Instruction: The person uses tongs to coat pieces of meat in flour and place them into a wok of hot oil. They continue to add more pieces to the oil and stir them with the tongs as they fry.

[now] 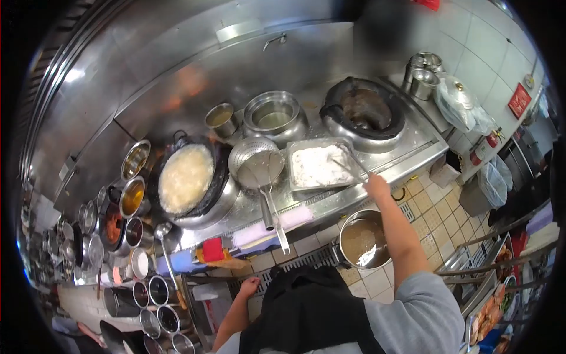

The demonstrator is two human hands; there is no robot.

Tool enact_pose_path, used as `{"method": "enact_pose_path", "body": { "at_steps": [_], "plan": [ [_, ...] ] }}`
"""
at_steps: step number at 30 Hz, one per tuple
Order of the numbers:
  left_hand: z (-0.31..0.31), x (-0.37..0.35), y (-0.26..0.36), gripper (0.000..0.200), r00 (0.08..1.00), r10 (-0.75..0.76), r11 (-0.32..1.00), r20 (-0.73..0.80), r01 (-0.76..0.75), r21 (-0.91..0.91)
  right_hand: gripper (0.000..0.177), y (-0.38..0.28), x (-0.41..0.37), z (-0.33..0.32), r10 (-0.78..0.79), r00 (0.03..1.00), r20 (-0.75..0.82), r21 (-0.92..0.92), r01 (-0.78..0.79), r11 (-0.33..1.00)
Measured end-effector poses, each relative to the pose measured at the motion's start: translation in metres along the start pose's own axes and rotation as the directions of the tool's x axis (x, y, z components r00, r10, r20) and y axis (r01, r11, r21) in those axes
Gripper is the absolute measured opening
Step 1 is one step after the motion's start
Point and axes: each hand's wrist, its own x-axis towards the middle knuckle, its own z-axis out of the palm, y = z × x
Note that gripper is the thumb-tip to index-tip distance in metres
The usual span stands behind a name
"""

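Observation:
My right hand (377,186) is closed on the end of metal tongs (349,165), whose tips reach into white powder (321,167) in a rectangular metal tray (299,190). My left hand (250,286) hangs low in front of the counter, fingers curled, and what it holds, if anything, is too small to make out. Left of the tray lie a perforated ladle (250,154) and a wire strainer (260,171), their handles pointing toward me. Farther left, pale foaming liquid (186,179) fills a wok (219,171).
A pot of brownish liquid (364,239) stands low, below the tray. An empty-looking burner ring (386,133) is at the back right. Several sauce containers (132,196) crowd the left. Another person's arm (88,335) shows at the bottom left.

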Motion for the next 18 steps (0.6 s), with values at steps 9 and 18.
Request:
{"method": "enact_pose_path", "body": {
  "at_steps": [9, 18],
  "plan": [
    [0.020, -0.057, -0.141, 0.027, 0.985, -0.097, 0.987, 0.144, 0.114, -0.115, 0.036, -0.029, -0.076, -0.091, -0.099, 0.988, -0.122, -0.034, 0.096, 0.995],
    [-0.020, -0.066, -0.112, 0.037, 0.974, -0.215, 0.968, -0.075, 0.202, -0.151, 0.039, -0.111, -0.090, -0.041, -0.372, 0.877, -0.306, 0.125, 0.424, 0.897]
  ]
}}
